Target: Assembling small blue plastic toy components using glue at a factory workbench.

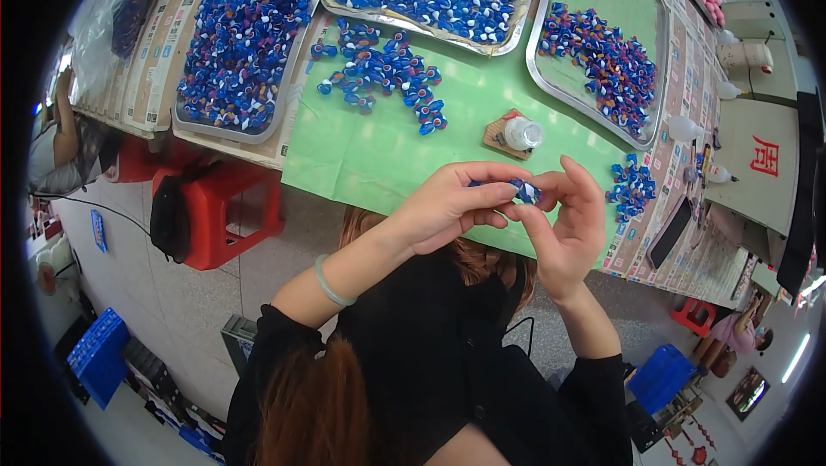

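My left hand [452, 206], with a pale bangle [329, 283] at its wrist, and my right hand [566, 229] meet over the near edge of the green table cover [344, 152]. Between their fingertips is a small blue-and-white piece [525, 192], pinched from both sides and partly covered by the fingers. Just beyond the hands a small clear bottle with a white top [522, 134] stands on a brown pad [496, 135]. Loose blue pieces [391, 70] of like colour lie scattered farther left, and another small group [632, 189] lies right of my right hand.
Metal trays of blue pieces stand at the left [183, 126], at the back [514, 43] and at the right [551, 87]. A dark phone-like slab [670, 232] and small bottles [686, 129] lie near the right edge. Red stools [215, 216] stand left below the table. Other people sit farther off.
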`<action>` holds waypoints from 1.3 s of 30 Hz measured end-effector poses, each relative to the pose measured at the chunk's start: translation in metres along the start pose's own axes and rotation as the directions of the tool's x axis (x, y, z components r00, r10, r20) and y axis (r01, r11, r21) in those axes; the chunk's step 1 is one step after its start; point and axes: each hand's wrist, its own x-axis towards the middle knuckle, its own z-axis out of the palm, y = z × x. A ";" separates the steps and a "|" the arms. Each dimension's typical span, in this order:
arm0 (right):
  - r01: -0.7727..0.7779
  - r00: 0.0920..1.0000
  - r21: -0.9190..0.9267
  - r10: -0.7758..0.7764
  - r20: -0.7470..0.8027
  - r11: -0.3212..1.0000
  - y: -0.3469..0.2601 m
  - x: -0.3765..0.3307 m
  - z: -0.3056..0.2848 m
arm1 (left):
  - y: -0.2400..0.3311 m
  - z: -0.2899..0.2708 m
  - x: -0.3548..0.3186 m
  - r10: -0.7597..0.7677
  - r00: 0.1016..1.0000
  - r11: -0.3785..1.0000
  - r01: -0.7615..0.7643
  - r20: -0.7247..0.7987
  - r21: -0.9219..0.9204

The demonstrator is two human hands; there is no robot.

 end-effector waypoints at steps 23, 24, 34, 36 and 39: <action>0.177 0.977 -0.733 -0.205 0.052 0.657 0.105 0.147 -0.040 | 0.042 -0.029 -0.022 0.301 0.882 0.953 -0.265 -0.362 0.149; 0.194 0.972 -0.744 -0.227 0.058 0.639 0.106 0.148 -0.038 | 0.043 -0.025 -0.024 0.169 0.922 0.970 -0.218 -0.349 -0.108; 0.130 0.986 -0.731 -0.163 0.025 0.670 0.101 0.141 -0.052 | 0.026 -0.023 0.000 0.024 0.999 0.937 -0.013 0.028 -0.349; 0.011 0.991 -0.480 -0.072 -0.109 0.877 0.098 0.140 -0.057 | 0.028 -0.015 0.000 0.013 1.000 0.948 -0.017 -0.013 -0.318; -0.249 0.955 0.068 0.257 -0.150 0.966 0.074 0.122 -0.075 | 0.026 -0.022 0.001 0.009 1.000 0.961 -0.009 -0.004 -0.276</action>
